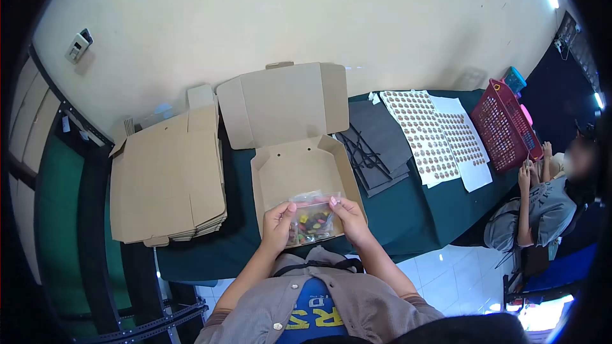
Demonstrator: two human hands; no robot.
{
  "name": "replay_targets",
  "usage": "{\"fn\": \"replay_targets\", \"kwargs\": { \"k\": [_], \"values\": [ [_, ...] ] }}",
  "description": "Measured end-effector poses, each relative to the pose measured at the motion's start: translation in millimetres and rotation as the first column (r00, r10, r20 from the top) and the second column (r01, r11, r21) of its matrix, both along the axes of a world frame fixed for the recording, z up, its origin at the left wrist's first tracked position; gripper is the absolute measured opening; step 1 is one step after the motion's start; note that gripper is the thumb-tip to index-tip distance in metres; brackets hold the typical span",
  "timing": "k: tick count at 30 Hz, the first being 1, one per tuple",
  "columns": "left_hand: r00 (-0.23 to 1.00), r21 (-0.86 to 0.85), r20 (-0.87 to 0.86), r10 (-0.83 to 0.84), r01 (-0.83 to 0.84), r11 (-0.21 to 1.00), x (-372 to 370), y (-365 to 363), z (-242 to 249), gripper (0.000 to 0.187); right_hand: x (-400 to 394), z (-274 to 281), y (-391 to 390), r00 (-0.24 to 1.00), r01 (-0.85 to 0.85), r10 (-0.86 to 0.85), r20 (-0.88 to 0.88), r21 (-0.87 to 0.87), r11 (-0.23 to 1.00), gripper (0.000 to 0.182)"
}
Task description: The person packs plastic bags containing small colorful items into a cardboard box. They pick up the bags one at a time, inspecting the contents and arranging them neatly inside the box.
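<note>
My left hand [276,225] and my right hand [350,219] pinch the two upper corners of a clear zip bag [312,222]. Small pieces in yellow, pink, green and dark colours fill it; I cannot make out their exact kind. A pinkish strip runs along the bag's top edge between my thumbs. Beneath the bag is an open cardboard box [288,164], its lid [284,105] raised toward the wall. The bag and my hands hide the box's near part, where another bit of clear plastic shows behind the bag.
Flattened cardboard boxes [162,181] are stacked at left. Right of the open box lie dark paper bags [382,143] with black handles, sticker sheets [421,134] and a red basket [503,124]. Another person [542,210] sits at the far right. Green cloth [408,223] covers the table.
</note>
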State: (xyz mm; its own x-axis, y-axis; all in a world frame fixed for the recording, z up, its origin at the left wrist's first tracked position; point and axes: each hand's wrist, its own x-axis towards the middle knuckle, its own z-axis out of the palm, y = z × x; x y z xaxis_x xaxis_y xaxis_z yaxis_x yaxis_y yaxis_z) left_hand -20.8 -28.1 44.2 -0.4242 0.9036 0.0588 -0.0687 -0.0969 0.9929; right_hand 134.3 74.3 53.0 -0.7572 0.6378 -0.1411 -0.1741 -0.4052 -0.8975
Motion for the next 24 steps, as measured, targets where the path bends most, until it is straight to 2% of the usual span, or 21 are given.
{"fn": "replay_targets", "kwargs": {
  "k": [1, 3, 4, 6, 7, 9, 10, 12, 13, 14, 16, 17, 20, 22, 24],
  "values": [
    [1.000, 0.001, -0.001, 0.000, 0.000, 1.000, 0.9, 2.5, 1.2, 0.032, 0.1, 3.3, -0.2, 1.000, 0.000, 0.000, -0.001, 0.001, 1.000, 0.032],
    [0.972, 0.146, -0.095, 0.216, -0.201, 0.969, 4.8, 9.4, 4.6, 0.033, -0.1, 8.7, 0.1, 0.987, 0.092, -0.119, 0.107, 0.230, 0.969, 0.034],
    [0.972, 0.146, -0.094, 0.213, -0.199, 0.969, 3.1, 6.7, 6.3, 0.033, -0.5, 9.1, 1.5, 0.987, 0.094, -0.121, 0.108, 0.230, 0.969, 0.034],
    [0.908, 0.077, -0.375, 0.189, -0.173, 0.982, -1.5, -0.2, 10.0, 0.044, -1.1, 10.8, 5.1, 0.953, 0.192, -0.294, 0.078, 0.597, 0.779, 0.034],
    [0.910, 0.077, -0.370, 0.187, -0.171, 0.982, 1.2, 1.1, 9.4, 0.044, -1.1, 13.2, 4.1, 0.952, 0.190, -0.296, 0.083, 0.598, 0.778, 0.034],
    [0.893, 0.105, -0.449, -0.034, 0.091, 0.990, 8.5, 5.2, 9.3, 0.055, -6.8, 20.8, -2.2, 0.954, 0.060, -0.264, 0.140, 0.776, 0.628, 0.036],
    [0.892, 0.108, -0.450, -0.030, 0.087, 0.990, 12.4, 6.3, 8.7, 0.055, -11.6, 22.7, -6.5, 0.955, 0.059, -0.261, 0.138, 0.777, 0.627, 0.036],
    [0.897, 0.171, -0.441, 0.001, 0.083, 0.982, 21.3, 8.7, 6.7, 0.061, -18.1, 24.1, -15.5, 0.953, -0.005, -0.271, 0.134, 0.902, 0.431, 0.041],
    [0.935, 0.206, -0.355, 0.013, 0.065, 0.976, 23.7, 8.0, 11.8, 0.059, -18.2, 24.5, -16.4, 0.967, -0.017, -0.221, 0.130, 0.892, 0.452, 0.046],
    [0.935, 0.205, -0.354, 0.012, 0.065, 0.977, 22.9, 9.2, 7.3, 0.059, -18.5, 23.7, -16.0, 0.966, -0.017, -0.221, 0.131, 0.891, 0.453, 0.046],
    [0.998, 0.241, -0.023, -0.052, 0.055, 0.969, 20.3, 11.2, -1.2, 0.056, -20.4, 20.5, -15.9, 0.948, -0.073, -0.271, 0.168, 0.941, 0.330, 0.046],
    [0.996, 0.142, 0.083, -0.036, 0.024, 0.990, 21.3, 9.7, -3.6, 0.051, -21.0, 19.9, -16.3, 0.948, -0.073, -0.269, 0.169, 0.940, 0.333, 0.046],
    [1.000, 0.160, 0.001, 0.010, -0.010, 0.987, 23.5, 9.2, -13.6, 0.045, -20.7, 18.1, -12.9, 0.942, -0.028, -0.300, 0.154, 0.923, 0.384, 0.040],
    [0.999, 0.119, 0.038, 0.002, -0.007, 0.993, 25.1, 7.2, -13.3, 0.041, -18.9, 16.4, -5.9, 0.919, -0.021, -0.363, 0.155, 0.937, 0.349, 0.032],
    [0.997, 0.073, 0.074, -0.007, 0.002, 0.997, 26.8, 6.1, -12.2, 0.037, -15.9, 18.1, -0.5, 0.911, 0.019, -0.386, 0.145, 0.921, 0.390, 0.025]
  ]
}}
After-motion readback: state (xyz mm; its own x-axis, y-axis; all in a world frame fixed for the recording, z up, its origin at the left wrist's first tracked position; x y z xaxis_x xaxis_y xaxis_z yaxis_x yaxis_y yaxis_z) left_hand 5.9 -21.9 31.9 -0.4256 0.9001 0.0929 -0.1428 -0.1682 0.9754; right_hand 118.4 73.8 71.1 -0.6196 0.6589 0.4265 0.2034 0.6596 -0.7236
